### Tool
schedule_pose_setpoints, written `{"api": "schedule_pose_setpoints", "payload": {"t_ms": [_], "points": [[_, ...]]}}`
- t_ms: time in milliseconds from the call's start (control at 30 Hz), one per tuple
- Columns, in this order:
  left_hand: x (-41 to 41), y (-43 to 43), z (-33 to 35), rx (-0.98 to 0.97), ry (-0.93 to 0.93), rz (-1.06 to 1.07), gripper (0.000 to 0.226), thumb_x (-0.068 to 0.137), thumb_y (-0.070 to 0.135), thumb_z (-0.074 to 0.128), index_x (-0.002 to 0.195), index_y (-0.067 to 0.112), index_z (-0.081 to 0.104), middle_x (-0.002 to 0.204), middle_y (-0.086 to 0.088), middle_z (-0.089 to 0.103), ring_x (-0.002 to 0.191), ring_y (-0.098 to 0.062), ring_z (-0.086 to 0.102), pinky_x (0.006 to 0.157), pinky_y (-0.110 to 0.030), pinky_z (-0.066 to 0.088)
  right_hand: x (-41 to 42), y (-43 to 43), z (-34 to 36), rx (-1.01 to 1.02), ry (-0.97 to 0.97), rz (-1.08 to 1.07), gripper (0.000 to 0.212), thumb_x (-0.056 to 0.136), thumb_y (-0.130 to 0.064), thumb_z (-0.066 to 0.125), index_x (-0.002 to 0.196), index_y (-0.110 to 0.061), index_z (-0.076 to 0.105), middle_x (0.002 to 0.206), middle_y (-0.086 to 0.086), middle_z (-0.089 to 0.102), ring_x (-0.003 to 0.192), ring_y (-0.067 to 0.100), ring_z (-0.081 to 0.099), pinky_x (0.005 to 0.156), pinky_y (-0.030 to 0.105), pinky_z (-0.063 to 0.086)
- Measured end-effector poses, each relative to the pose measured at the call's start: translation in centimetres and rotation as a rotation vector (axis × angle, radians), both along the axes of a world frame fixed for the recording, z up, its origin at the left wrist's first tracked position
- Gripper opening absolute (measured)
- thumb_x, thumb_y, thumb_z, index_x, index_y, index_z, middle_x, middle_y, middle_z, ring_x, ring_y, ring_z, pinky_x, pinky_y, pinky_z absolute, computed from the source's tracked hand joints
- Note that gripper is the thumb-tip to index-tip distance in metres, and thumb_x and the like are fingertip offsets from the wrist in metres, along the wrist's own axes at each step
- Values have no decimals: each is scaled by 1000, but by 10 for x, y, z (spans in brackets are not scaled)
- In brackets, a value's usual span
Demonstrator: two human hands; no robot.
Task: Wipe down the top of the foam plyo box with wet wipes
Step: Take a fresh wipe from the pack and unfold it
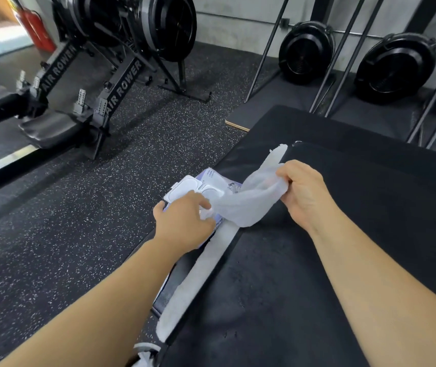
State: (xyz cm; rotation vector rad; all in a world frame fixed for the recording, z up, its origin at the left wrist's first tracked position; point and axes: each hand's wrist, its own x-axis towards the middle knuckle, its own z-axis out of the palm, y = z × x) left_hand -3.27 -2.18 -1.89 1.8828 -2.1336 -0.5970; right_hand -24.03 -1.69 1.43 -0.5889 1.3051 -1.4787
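Foam plyo box: its black top spreads beneath and ahead of both hands. Wipes pack, lid flipped open, sits at the box's left edge under the left hand, which grips it, likely to anchor it. Right hand, just to the right, pinches a wet wipe stretched from the pack's opening. White strip marks the edge by the left wrist; floor lies beyond. Open room: right of and past the right hand.
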Motion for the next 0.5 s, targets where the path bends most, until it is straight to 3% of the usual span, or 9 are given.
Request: {"api": "schedule_pose_setpoints", "payload": {"t_ms": [33,100,200,233,333,400,500], "points": [[-5,1,3,-10,62,5,24,81,36,61,102,41,51,69,14,57,84,-7,59,111,-38,22,0,1,3,-13,14,26,32,85,8,47,60,-11,41,65,4,43,63,18,46,63,31,38],[-16,3,11,37,285,5,37,79,31,64,108,49,50,80,12,63,76,-5,58,91,-28,45,1,4,8,-30,33,78,32,85,8,46,60,-12,41,63,3,43,62,17,46,60,28,40],[-31,4,25,129,645,-90,41,82,22,63,115,46,55,96,14,61,76,15,53,66,-3,43,1,10,14,-44,52,149,28,86,6,46,64,-11,45,66,4,45,66,19,49,61,29,42],[-36,4,29,167,686,-131,35,82,23,63,111,42,60,94,13,62,74,15,53,67,-4,44,1,12,15,-51,51,169,27,86,6,46,65,-12,45,67,5,44,69,21,48,63,31,41],[-45,11,37,235,669,-179,20,85,22,62,101,12,65,86,-14,61,74,-12,53,73,-35,48,0,18,16,-45,71,212,27,84,6,48,68,-15,42,73,6,38,80,27,39,71,38,34],[-44,16,37,240,727,-149,21,92,17,59,91,-4,57,77,-11,50,71,-14,46,69,-33,39,-2,22,18,-19,122,220,29,82,5,51,68,-18,41,74,6,36,80,27,36,70,38,31],[-37,26,43,238,778,-152,20,94,12,56,79,-1,53,69,-4,45,64,-13,42,54,-19,34,-8,34,20,11,216,226,36,80,3,57,60,-19,36,65,3,33,64,21,34,57,30,29]]}}
